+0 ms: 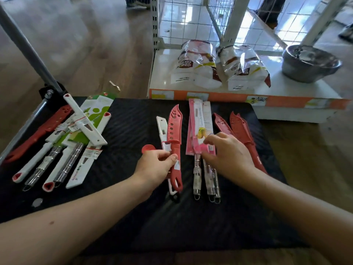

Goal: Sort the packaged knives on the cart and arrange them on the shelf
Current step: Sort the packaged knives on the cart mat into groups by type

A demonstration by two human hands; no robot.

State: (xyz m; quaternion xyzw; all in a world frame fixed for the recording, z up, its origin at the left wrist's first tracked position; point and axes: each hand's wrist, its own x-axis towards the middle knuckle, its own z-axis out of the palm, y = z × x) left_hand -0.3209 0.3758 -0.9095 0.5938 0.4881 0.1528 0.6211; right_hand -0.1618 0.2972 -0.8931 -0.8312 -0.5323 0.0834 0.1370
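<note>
Now pinching the red knife (174,129) by its handle with the left hand (154,167), blade pointing away from the wrist; nipping parallel pink packs (198,127) alongside with the right hand (231,155).

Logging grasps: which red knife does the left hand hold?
The centre red knife; the left hand pinches its handle. The others lie far left and far right.
</note>
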